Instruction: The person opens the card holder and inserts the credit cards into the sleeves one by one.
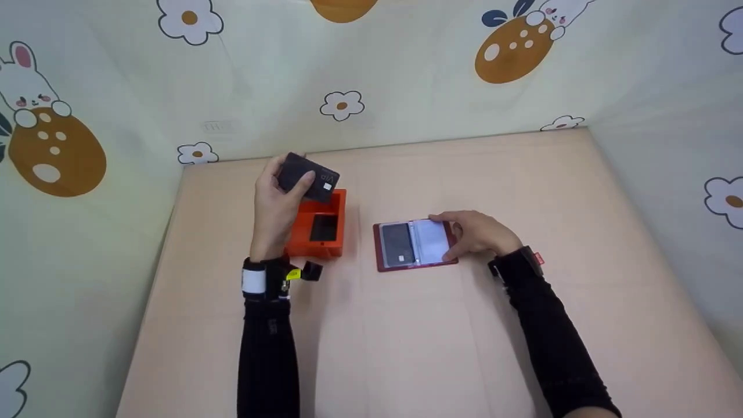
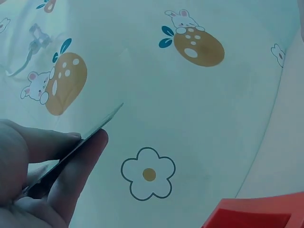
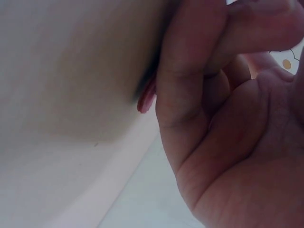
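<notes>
My left hand (image 1: pixel 276 200) pinches a black card (image 1: pixel 302 174) marked VIP, thumb on its face, raised over the orange box (image 1: pixel 339 226). In the left wrist view the card (image 2: pixel 107 118) shows edge-on between thumb and fingers. A dark red card holder (image 1: pixel 380 255) lies spread on the table, a black card (image 1: pixel 397 244) in its left clear sleeve and a pale page (image 1: pixel 432 241) on its right. My right hand (image 1: pixel 479 232) grips the holder's right side, index finger at the top edge and thumb near the bottom; the other fingers are curled.
A dark flat piece (image 1: pixel 323 227) lies inside the orange box, left of the card holder. The table (image 1: pixel 406 337) has a pale pink cover. Behind it hangs a patterned cloth (image 1: pixel 406 69), with more of it along both sides.
</notes>
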A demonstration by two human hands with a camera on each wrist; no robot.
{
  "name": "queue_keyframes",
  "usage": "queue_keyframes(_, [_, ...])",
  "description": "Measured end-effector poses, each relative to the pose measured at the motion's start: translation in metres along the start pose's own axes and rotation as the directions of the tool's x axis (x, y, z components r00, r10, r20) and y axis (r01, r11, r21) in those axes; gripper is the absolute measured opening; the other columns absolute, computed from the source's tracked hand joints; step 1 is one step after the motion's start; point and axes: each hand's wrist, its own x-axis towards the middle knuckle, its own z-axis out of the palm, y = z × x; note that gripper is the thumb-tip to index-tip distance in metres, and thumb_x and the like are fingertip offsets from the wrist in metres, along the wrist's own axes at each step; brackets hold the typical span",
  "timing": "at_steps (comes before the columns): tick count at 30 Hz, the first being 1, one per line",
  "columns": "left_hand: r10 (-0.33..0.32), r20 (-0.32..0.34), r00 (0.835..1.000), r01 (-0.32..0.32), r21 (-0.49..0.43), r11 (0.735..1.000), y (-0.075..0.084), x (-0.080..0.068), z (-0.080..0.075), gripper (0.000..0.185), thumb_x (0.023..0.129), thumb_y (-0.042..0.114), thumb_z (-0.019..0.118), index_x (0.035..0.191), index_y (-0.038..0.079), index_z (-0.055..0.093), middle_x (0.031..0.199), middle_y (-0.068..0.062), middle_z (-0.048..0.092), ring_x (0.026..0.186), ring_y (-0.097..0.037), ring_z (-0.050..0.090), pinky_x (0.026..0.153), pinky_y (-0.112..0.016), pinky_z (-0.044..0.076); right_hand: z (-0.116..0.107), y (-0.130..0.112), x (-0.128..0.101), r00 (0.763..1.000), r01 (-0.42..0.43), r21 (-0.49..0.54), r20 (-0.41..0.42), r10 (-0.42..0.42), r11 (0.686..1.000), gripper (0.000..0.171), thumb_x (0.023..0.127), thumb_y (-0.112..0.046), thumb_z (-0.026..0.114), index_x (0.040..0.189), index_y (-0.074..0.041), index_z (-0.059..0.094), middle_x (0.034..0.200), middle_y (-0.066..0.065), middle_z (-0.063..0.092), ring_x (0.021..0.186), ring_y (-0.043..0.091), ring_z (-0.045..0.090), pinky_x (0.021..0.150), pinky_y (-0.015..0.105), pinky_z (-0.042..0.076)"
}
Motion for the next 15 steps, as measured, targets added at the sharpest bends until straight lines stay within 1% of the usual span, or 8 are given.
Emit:
queue_keyframes(2, [-0.001,-0.008,1.000,0.001,-0.013,1.000,-0.0005,0.0004,-0.0004,0.032,0.096,0.008,0.074,0.124,0.000,0.062,0.116,-0.011,0.068,0.107,-0.024,0.067,0.095,-0.032,0.058,0.0003,0.0006,-0.0001,1.000,0.003,-0.003,-0.002,-0.003,1.000,0.091,0.070,-0.026,0.097,0.151,-0.025,0.055,0.148,0.013,0.056,0.122,0.030,0.051,0.115,0.052,0.040])
queue_keyframes(4, [-0.014,-0.038,0.999,0.013,-0.018,1.000,-0.0011,0.0008,-0.0013,0.027,0.095,0.010,0.075,0.117,0.000,0.062,0.110,-0.011,0.071,0.103,-0.023,0.070,0.092,-0.032,0.059,0.0006,0.0010,0.0001,1.000,0.004,-0.005,-0.004,-0.004,1.000,0.091,0.070,-0.026,0.097,0.151,-0.026,0.055,0.146,0.012,0.057,0.121,0.030,0.051,0.114,0.052,0.040])
queue_keyframes(6, [-0.039,-0.064,0.997,0.036,-0.049,0.998,-0.0011,0.0015,-0.0024,0.028,0.094,0.007,0.076,0.115,-0.001,0.059,0.108,-0.011,0.073,0.102,-0.023,0.072,0.091,-0.031,0.060,0.0007,0.0010,0.0005,1.000,0.005,-0.007,-0.004,-0.005,1.000,0.091,0.070,-0.027,0.097,0.151,-0.026,0.056,0.144,0.013,0.058,0.119,0.030,0.050,0.113,0.051,0.041])
queue_keyframes(8, [-0.077,-0.072,0.994,0.070,-0.096,0.993,-0.0007,0.0020,-0.0034,0.033,0.094,0.002,0.074,0.120,-0.002,0.055,0.109,-0.011,0.071,0.103,-0.024,0.072,0.090,-0.032,0.061,0.0006,0.0007,0.0007,1.000,0.003,-0.008,-0.005,-0.003,1.000,0.091,0.069,-0.027,0.097,0.151,-0.026,0.056,0.143,0.013,0.058,0.119,0.030,0.050,0.113,0.051,0.041])
queue_keyframes(9, [-0.096,-0.062,0.993,0.089,-0.114,0.990,-0.0003,0.0022,-0.0037,0.036,0.094,0.000,0.073,0.123,-0.001,0.053,0.111,-0.012,0.070,0.104,-0.025,0.071,0.090,-0.032,0.061,0.0005,0.0004,0.0007,1.000,0.003,-0.009,-0.005,-0.003,1.000,0.091,0.069,-0.027,0.097,0.151,-0.026,0.056,0.144,0.014,0.058,0.120,0.030,0.051,0.113,0.052,0.041])
queue_keyframes(11, [-0.142,-0.016,0.990,0.139,-0.127,0.982,0.0009,0.0022,-0.0040,0.042,0.095,-0.002,0.070,0.133,-0.001,0.051,0.117,-0.012,0.065,0.108,-0.025,0.068,0.091,-0.031,0.060,0.0004,0.0002,0.0007,1.000,0.003,-0.010,-0.006,-0.003,1.000,0.091,0.069,-0.026,0.097,0.150,-0.025,0.056,0.145,0.014,0.058,0.121,0.030,0.051,0.114,0.053,0.040])
queue_keyframes(13, [-0.189,0.041,0.981,0.192,-0.102,0.976,0.0020,0.0017,-0.0032,0.043,0.099,0.001,0.066,0.140,0.001,0.052,0.123,-0.012,0.060,0.113,-0.025,0.066,0.094,-0.031,0.059,0.0002,-0.0001,0.0005,1.000,-0.001,-0.012,-0.007,0.001,1.000,0.092,0.069,-0.026,0.097,0.150,-0.025,0.056,0.145,0.014,0.058,0.120,0.031,0.051,0.113,0.053,0.040])
queue_keyframes(15, [-0.225,0.077,0.971,0.229,-0.058,0.972,0.0031,0.0005,-0.0020,0.040,0.102,0.007,0.064,0.141,0.003,0.057,0.128,-0.011,0.059,0.114,-0.025,0.065,0.096,-0.030,0.058,0.0005,0.0001,0.0008,1.000,0.000,-0.016,-0.006,0.000,1.000,0.091,0.069,-0.027,0.097,0.151,-0.025,0.056,0.143,0.015,0.058,0.119,0.031,0.051,0.112,0.053,0.041])
